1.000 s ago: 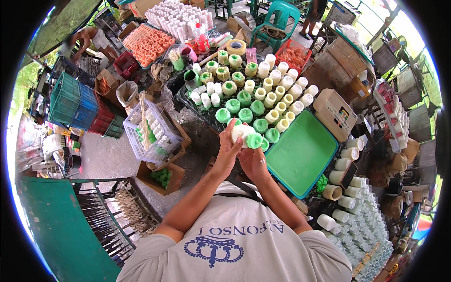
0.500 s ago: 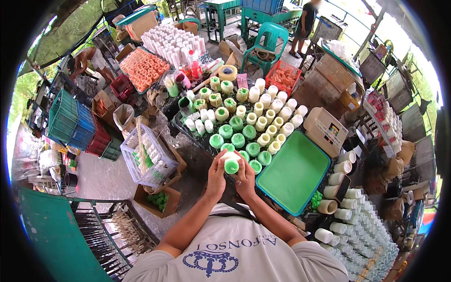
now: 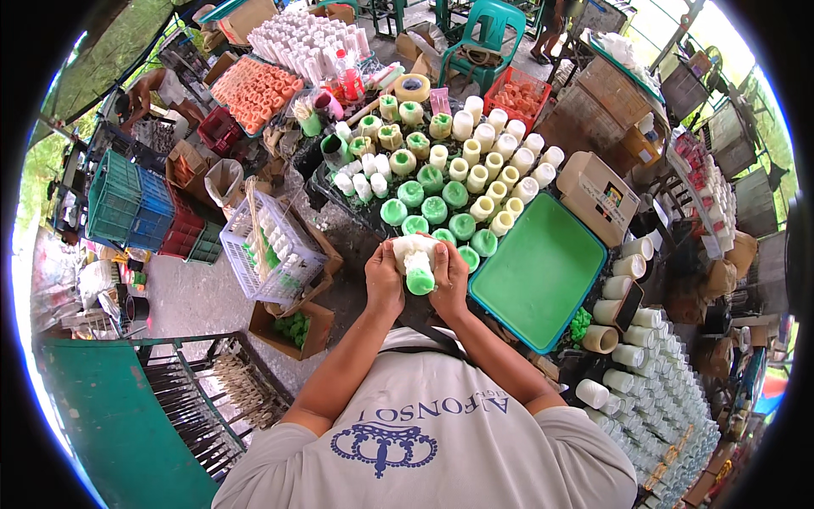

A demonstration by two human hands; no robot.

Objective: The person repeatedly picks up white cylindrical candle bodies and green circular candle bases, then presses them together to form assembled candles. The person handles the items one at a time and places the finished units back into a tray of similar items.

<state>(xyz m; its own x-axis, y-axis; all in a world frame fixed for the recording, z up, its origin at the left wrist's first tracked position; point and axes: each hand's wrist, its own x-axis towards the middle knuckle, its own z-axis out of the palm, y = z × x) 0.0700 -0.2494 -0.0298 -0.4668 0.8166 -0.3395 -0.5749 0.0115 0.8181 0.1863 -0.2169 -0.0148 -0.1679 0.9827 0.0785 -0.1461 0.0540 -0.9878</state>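
My left hand [image 3: 384, 278] and my right hand [image 3: 448, 280] are closed around a green-and-white candle [image 3: 420, 282], held in front of my chest at the table's near edge. Its rounded green end points toward me. Around its far part is a pale, soft-looking mould [image 3: 414, 244], spread wide between my fingers. Just beyond my hands stand several pale moulds filled with green wax [image 3: 434, 209]. Hollow cream moulds [image 3: 476, 178] are lined up behind them to the right. Small white pieces with green ends [image 3: 362, 187] stand at the left.
A blue-rimmed tray [image 3: 538, 271] with a flat green surface lies right of my hands. Past it are rows of glass cups [image 3: 661, 373]. A lilac crate [image 3: 271, 254] and a cardboard box [image 3: 292, 329] are on my left. Farther off, another person [image 3: 157, 89] bends over.
My hands have come slightly nearer to me with the candle. More of its length now shows below the mould, which looks spread wider. My view has tilted down a little.
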